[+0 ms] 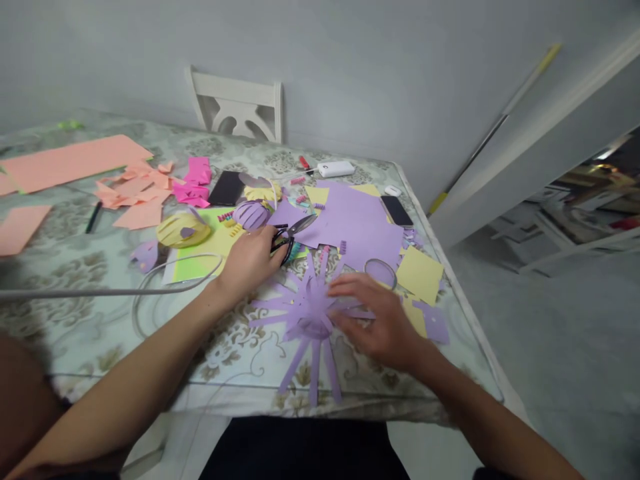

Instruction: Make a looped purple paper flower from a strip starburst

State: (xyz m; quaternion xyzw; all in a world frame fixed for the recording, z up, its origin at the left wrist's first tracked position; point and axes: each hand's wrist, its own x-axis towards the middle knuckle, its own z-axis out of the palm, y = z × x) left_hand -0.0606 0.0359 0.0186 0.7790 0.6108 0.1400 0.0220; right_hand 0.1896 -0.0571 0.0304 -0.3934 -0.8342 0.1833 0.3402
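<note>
My left hand (pixel 253 260) is closed around the black handles of a pair of scissors (pixel 300 227). The blades point to the right, over purple paper. In front of me on the tablecloth lies a purple paper shape (pixel 313 303) with long strips fanning out all round. My right hand (pixel 373 320) is at the right side of this shape, thumb and fingers apart, fingertips over or touching its strips; contact is hard to make out. Just beyond the left hand sits a ball of purple paper strips (pixel 251 215). A similar yellow paper ball (pixel 183 230) lies farther left.
Purple sheets (pixel 363 217), yellow squares (pixel 420 275) and a roll of tape (pixel 380 273) lie to the right. Crumpled orange paper (pixel 137 190), pink paper (pixel 194 183) and a black pen (pixel 93 217) are on the left. A grey cable (pixel 100 293) crosses the table. Behind stands a white chair (pixel 240 100).
</note>
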